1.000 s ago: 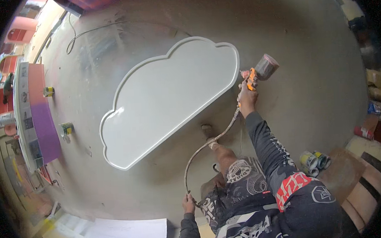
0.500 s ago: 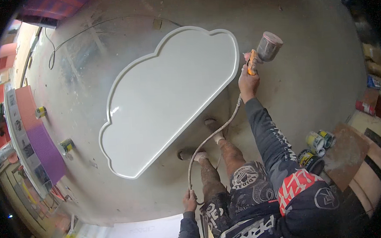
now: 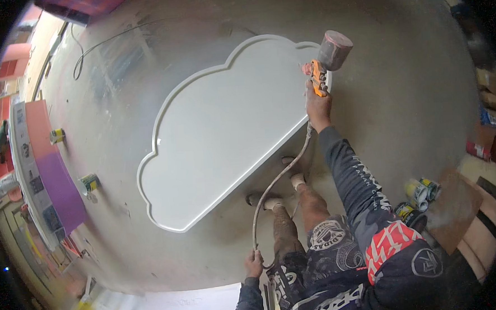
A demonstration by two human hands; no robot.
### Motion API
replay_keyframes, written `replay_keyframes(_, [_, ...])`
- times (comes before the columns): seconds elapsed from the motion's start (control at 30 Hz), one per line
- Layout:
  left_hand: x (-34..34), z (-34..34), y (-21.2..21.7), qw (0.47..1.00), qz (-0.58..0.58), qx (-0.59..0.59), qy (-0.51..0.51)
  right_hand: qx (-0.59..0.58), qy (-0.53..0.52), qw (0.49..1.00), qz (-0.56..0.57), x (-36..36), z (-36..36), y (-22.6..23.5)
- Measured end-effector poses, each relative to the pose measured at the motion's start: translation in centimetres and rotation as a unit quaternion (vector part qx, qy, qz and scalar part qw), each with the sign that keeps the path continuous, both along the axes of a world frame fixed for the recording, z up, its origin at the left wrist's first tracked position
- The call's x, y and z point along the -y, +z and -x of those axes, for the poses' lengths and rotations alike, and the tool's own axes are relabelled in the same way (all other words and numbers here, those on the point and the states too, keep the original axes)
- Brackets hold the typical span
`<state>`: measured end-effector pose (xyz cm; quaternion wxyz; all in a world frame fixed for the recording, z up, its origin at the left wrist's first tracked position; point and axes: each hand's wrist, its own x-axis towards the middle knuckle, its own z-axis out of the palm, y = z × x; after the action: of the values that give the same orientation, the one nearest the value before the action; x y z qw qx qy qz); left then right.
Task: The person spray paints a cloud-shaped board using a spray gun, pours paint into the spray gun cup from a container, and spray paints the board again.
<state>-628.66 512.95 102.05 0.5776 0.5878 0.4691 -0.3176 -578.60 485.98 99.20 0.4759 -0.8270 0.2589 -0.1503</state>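
Orange-bodied spray gun [image 3: 317,79] with grey cylindrical cup [image 3: 335,50] is now overlapping the right end of the glossy white cloud-shaped panel [image 3: 232,130], no longer sitting beyond its edge. Right hand [image 3: 317,105] is gripping the gun; left hand [image 3: 253,263] is clasping a beige flexible hose [image 3: 274,181]. Panel is lying before the person's legs [image 3: 312,206].

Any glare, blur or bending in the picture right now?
Head view: fisheye blackens the corners and bows the purple panel; a small glare spot shows on the white cloud panel, left side; lower left looks hazy; the spray gun is fairly crisp.
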Motion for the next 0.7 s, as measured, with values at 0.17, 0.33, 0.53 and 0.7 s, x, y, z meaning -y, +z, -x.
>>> replay_keyframes(0.17, [-22.6,9.2,8.7,1.0,-0.022,-0.008,-0.01,-0.05,0.066,0.994,-0.071,-24.1,7.7,8.0])
replay_keyframes(0.33, [-0.8,7.5,26.0,0.999,-0.032,0.023,-0.03,-0.061,0.062,0.989,-0.123,-2.3,6.9,26.6])
replay_keyframes(0.53, [-10.9,29.7,20.2,0.995,-0.067,0.025,-0.073,-0.107,0.019,0.981,-0.161,-11.3,29.8,19.6])
replay_keyframes(0.7, [-3.2,30.6,11.1,0.992,-0.093,0.016,-0.085,-0.03,0.006,0.971,-0.237,-2.6,30.5,11.2])
